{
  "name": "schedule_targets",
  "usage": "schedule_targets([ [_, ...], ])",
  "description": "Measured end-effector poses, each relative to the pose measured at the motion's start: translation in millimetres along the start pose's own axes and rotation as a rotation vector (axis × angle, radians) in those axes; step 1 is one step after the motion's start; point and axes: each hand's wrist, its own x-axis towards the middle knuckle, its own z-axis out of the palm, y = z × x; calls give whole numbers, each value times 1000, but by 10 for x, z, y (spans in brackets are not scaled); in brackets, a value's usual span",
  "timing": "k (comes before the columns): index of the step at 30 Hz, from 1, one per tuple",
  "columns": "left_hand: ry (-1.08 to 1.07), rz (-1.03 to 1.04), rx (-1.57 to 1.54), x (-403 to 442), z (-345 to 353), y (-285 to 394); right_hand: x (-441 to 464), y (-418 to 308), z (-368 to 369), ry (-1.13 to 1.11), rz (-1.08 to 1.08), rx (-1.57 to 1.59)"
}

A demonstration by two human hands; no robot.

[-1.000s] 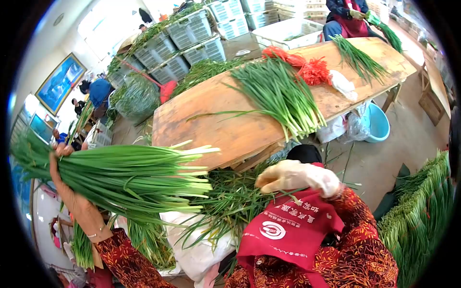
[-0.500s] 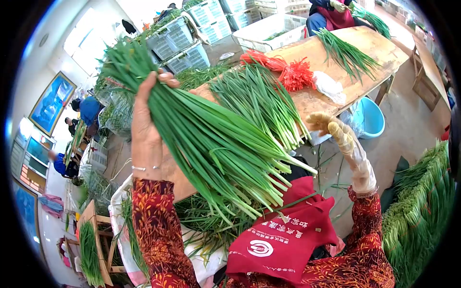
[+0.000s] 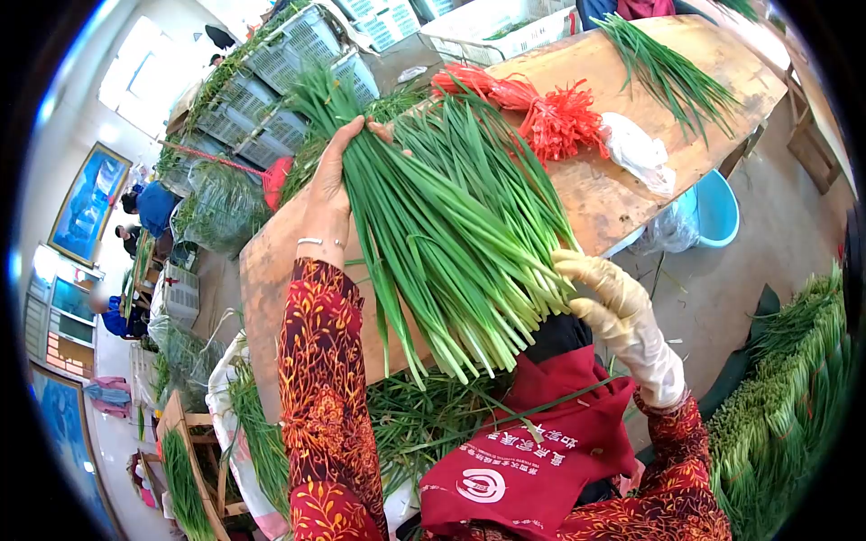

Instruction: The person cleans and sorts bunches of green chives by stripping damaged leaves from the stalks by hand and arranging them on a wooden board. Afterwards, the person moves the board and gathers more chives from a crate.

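My bare left hand (image 3: pixel 336 167) is wrapped round the leafy upper part of a large bunch of garlic chives (image 3: pixel 424 243), their pale stem ends pointing down and right. Beside those stem ends is my right hand (image 3: pixel 622 316), in a pale glove, its fingers bent and apart. The fingertips look close to or touching the ends. Another pile of garlic chives (image 3: pixel 492 167) lies on the wooden table (image 3: pixel 586 198), partly behind the held bunch. Below, loose green leaves (image 3: pixel 419 419) fill a white sack beside my dark red apron (image 3: pixel 532 451).
Red ties (image 3: pixel 564 126) and a white plastic bag (image 3: pixel 636 153) lie on the table, with more chives (image 3: pixel 667 77) farther off. A blue basin (image 3: pixel 719 209) stands on the floor. Stacked chives (image 3: pixel 785 397) line the right side; crates (image 3: pixel 298 59) stand behind.
My left hand has moved right and slightly down with the chives, over the table. My right hand has come down and left to the stem ends. The view has shifted slightly.
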Motion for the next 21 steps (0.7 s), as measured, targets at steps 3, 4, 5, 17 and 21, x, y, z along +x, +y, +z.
schedule_targets([
  [3, 126, 26, 91, 186, -128, -63, 40, 21, 199, 8, -89, -239],
  [4, 189, 35, 145, 268, -215, -77, 40, 51, 272, 34, -106, -262],
  [5, 251, 76, 265, 336, -300, -66, 50, 55, 322, 35, -104, -316],
  [17, 614, 556, 1011, -1452, -875, -712, 2, 32, 276, 27, 4, -236],
  [21, 655, 499, 856, -1831, -829, -1306, 63, 70, 51, 160, 108, -153],
])
